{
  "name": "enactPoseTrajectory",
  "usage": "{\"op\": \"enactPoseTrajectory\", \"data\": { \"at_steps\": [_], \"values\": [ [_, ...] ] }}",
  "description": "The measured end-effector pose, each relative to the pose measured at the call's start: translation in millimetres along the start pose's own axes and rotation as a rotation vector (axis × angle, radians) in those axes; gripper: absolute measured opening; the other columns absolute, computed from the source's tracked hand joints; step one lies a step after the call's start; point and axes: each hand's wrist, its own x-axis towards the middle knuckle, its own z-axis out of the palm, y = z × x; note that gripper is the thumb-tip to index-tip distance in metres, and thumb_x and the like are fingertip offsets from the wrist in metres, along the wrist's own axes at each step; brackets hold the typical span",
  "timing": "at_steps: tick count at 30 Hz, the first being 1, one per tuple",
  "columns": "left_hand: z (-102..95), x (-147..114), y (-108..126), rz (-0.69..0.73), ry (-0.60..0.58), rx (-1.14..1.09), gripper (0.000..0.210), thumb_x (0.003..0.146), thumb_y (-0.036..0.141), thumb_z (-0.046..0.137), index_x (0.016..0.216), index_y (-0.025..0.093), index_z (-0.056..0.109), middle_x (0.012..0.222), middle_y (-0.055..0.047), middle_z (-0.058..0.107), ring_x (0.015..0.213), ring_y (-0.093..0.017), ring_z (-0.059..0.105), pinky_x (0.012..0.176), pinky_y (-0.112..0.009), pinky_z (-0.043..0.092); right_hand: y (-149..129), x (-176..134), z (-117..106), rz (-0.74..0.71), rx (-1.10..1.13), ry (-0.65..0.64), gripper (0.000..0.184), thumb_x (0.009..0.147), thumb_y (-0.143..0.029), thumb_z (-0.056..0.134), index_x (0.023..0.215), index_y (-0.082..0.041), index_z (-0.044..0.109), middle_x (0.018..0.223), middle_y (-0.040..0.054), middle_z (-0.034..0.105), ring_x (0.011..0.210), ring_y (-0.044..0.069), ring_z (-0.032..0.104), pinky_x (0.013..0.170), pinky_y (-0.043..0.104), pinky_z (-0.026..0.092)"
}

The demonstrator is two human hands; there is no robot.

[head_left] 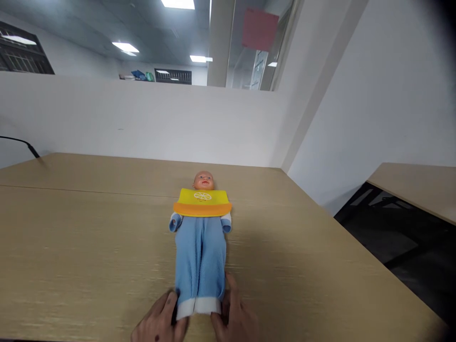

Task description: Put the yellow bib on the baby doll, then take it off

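A baby doll lies on its back on the wooden table, head toward the wall. It wears a yellow bib with an orange lower edge and a white printed emblem. Below that are light blue trousers with white cuffs; blue-ended sleeves show at both sides. My left hand grips the left cuff at its outer corner, thumb beside the cloth and a finger under the hem. At the other cuff, my right hand has its fingers along the outer side and its thumb at the hem. The doll's feet are not visible.
The table reaches back to a white wall with a window above. A black cable runs at the far left. To the right, past the table's edge, stands another table with a dark frame.
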Motion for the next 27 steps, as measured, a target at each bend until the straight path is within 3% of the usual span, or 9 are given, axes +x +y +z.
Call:
{"op": "enactPoseTrajectory", "data": {
  "at_steps": [4, 10, 14, 20, 27],
  "values": [
    [-16.9, 5.8, 6.9, 0.016, -0.039, -0.033, 0.034, 0.082, 0.036, 0.051, 0.109, 0.023, 0.068, 0.103, -0.009, 0.073, 0.083, -0.027, 0.069, 0.060, -0.032, 0.049, -6.5, 4.7, -9.0, -0.054, -0.015, 0.016, 0.067, 0.075, -0.018, 0.054, 0.139, -0.016, 0.034, 0.075, 0.0043, 0.067, 0.070, 0.024, 0.066, 0.065, 0.032, 0.052],
    [-36.7, 7.3, 20.8, 0.043, 0.014, -0.008, 0.027, 0.087, 0.036, 0.048, 0.102, 0.023, 0.066, 0.097, -0.009, 0.072, 0.082, -0.025, 0.068, 0.058, -0.029, 0.043, -11.5, 11.1, -14.4, -0.111, -0.043, 0.042, 0.063, 0.075, -0.015, 0.053, 0.136, -0.011, 0.039, 0.082, 0.0077, 0.068, 0.079, 0.026, 0.066, 0.073, 0.038, 0.052],
    [-37.6, 9.2, 21.9, 0.040, 0.015, 0.000, 0.029, 0.088, 0.039, 0.048, 0.102, 0.021, 0.065, 0.094, -0.009, 0.072, 0.081, -0.025, 0.068, 0.055, -0.028, 0.041, -15.0, 12.9, -19.9, -0.166, -0.064, 0.030, 0.062, 0.078, -0.016, 0.052, 0.137, -0.009, 0.036, 0.086, 0.0096, 0.069, 0.080, 0.025, 0.066, 0.075, 0.038, 0.052],
    [-36.7, 11.2, 19.3, 0.088, 0.027, 0.011, 0.026, 0.088, 0.028, 0.046, 0.104, 0.022, 0.066, 0.101, -0.009, 0.071, 0.079, -0.024, 0.069, 0.055, -0.028, 0.042, -14.3, 14.7, -18.8, -0.179, -0.100, 0.057, 0.058, 0.078, -0.016, 0.052, 0.134, -0.009, 0.042, 0.098, 0.0137, 0.070, 0.087, 0.027, 0.067, 0.076, 0.038, 0.053],
    [-32.2, -8.2, -11.2, 0.271, 0.204, -0.160, 0.019, 0.086, 0.026, 0.046, 0.084, 0.027, 0.065, 0.083, -0.005, 0.070, 0.074, -0.020, 0.067, 0.066, -0.028, 0.047, -7.0, 3.8, -36.4, -0.204, -0.024, -0.049, 0.042, 0.076, -0.012, 0.048, 0.117, -0.014, 0.058, 0.090, 0.0098, 0.069, 0.084, 0.023, 0.065, 0.076, 0.033, 0.051]
  ]
}}
